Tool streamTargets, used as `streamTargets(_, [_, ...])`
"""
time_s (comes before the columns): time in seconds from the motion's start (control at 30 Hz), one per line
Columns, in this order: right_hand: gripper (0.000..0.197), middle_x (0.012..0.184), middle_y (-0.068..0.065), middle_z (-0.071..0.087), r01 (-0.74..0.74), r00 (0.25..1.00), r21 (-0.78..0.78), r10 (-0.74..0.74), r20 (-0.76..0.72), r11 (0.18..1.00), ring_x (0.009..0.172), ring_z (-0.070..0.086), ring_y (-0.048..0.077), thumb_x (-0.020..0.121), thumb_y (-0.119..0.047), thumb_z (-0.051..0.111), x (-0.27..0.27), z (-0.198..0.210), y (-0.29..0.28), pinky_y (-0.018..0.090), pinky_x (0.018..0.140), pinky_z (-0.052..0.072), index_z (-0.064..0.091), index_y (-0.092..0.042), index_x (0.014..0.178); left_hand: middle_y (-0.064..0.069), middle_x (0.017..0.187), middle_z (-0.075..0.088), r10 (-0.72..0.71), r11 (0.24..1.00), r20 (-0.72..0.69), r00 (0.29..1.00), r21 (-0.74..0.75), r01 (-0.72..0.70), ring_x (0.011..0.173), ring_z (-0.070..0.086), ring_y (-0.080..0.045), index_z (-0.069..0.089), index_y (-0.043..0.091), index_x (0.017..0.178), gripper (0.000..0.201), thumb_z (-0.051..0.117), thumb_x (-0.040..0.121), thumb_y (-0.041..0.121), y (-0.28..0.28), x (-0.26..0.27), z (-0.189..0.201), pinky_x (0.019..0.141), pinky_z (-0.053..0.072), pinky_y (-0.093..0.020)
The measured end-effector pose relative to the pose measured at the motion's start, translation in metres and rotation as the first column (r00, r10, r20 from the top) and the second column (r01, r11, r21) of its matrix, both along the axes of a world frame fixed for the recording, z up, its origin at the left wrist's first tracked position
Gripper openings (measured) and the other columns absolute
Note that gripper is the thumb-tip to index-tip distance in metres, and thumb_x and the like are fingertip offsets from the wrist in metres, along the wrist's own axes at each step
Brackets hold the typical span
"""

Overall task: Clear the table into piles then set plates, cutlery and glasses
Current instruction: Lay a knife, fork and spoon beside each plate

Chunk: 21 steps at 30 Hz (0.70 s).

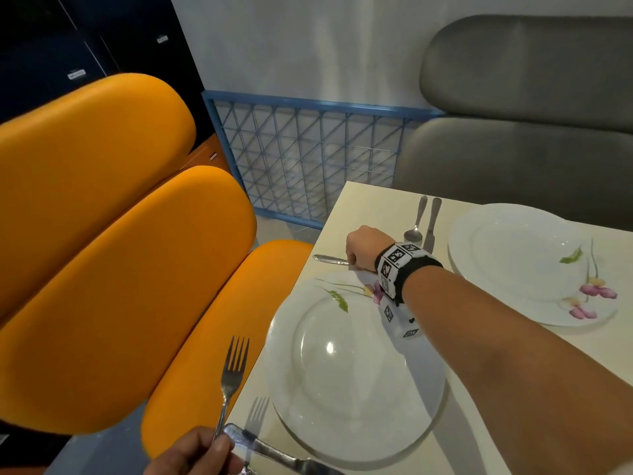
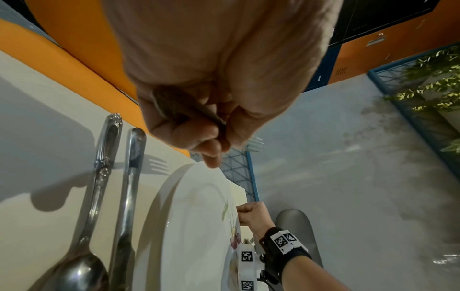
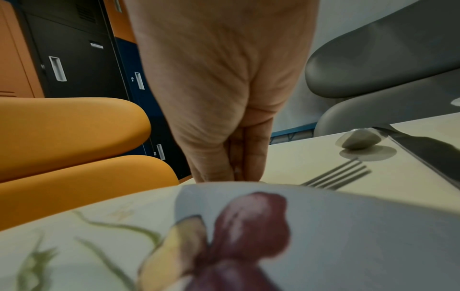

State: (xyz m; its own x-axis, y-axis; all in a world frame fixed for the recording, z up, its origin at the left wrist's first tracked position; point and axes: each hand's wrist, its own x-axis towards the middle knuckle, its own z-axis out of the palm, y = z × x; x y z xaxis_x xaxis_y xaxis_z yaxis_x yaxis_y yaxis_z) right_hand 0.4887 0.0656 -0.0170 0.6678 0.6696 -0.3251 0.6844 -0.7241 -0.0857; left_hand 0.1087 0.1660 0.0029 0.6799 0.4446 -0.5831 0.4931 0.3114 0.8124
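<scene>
My left hand pinches the handle of a fork and holds it up, tines away from me, over the table's near left corner. Under that hand a knife and a spoon lie beside the near flowered plate. My right hand reaches past this plate's far rim and grips a second fork low on the cream table. Its handle sticks out to the left and its tines show beyond the plate's rim. Whether it touches the table I cannot tell.
A second flowered plate sits at the far right, with a spoon and knife to its left. Orange seats run along the table's left edge, a grey bench stands behind, and a blue lattice rail lies beyond the corner.
</scene>
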Motion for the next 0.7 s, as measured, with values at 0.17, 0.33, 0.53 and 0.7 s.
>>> streamTargets(0.17, [0.016, 0.101, 0.01, 0.07, 0.002, 1.0, -0.002, -0.002, -0.005, 1.0, 0.091, 0.066, 0.028, 0.081, -0.009, 0.068, 0.001, -0.001, -0.001, 0.035, 0.086, 0.055, 0.076, -0.014, 0.094, -0.029, 0.068, 0.064, -0.016, 0.998, -0.081, 0.997, 0.066, 0.022, 0.075, 0.059, -0.047, 0.06, -0.015, 0.072, 0.011, 0.07, 0.074, -0.01, 0.001, 0.003, 0.0, 0.067, 0.05, -0.038])
streamTargets(0.33, [0.024, 0.109, 0.012, 0.066, 0.015, 1.0, 0.034, -0.016, 0.016, 0.999, 0.096, 0.064, 0.029, 0.084, -0.007, 0.065, -0.001, 0.0, -0.001, 0.035, 0.088, 0.054, 0.072, -0.013, 0.106, -0.029, 0.07, 0.064, -0.038, 0.995, -0.068, 0.997, 0.085, 0.044, 0.07, 0.058, -0.04, 0.06, -0.017, 0.076, 0.016, 0.051, 0.088, -0.011, -0.001, -0.004, -0.006, 0.062, 0.053, -0.034])
streamTargets(0.53, [0.027, 0.107, 0.009, 0.067, -0.178, 0.972, 0.33, 0.112, 0.208, 0.927, 0.098, 0.062, 0.028, 0.09, -0.004, 0.055, -0.035, 0.026, -0.015, 0.035, 0.083, 0.051, 0.07, -0.014, 0.111, -0.03, 0.073, 0.066, -0.046, 0.999, -0.057, 0.997, -0.028, 0.045, 0.064, 0.055, -0.031, 0.071, -0.007, 0.077, 0.02, 0.079, 0.059, -0.002, -0.01, 0.002, 0.007, 0.053, 0.05, -0.032])
streamTargets(0.7, [0.008, 0.082, 0.008, 0.07, -0.662, 0.749, 0.554, 0.47, 0.467, 0.504, 0.075, 0.066, 0.026, 0.074, 0.0, 0.076, -0.119, 0.061, -0.046, 0.031, 0.061, 0.055, 0.075, -0.006, 0.079, -0.023, 0.074, 0.065, -0.155, 0.988, -0.08, 0.985, -0.04, 0.153, 0.065, 0.052, -0.03, 0.068, -0.004, 0.098, 0.018, 0.051, 0.092, -0.006, -0.025, 0.016, 0.022, 0.055, 0.038, -0.032])
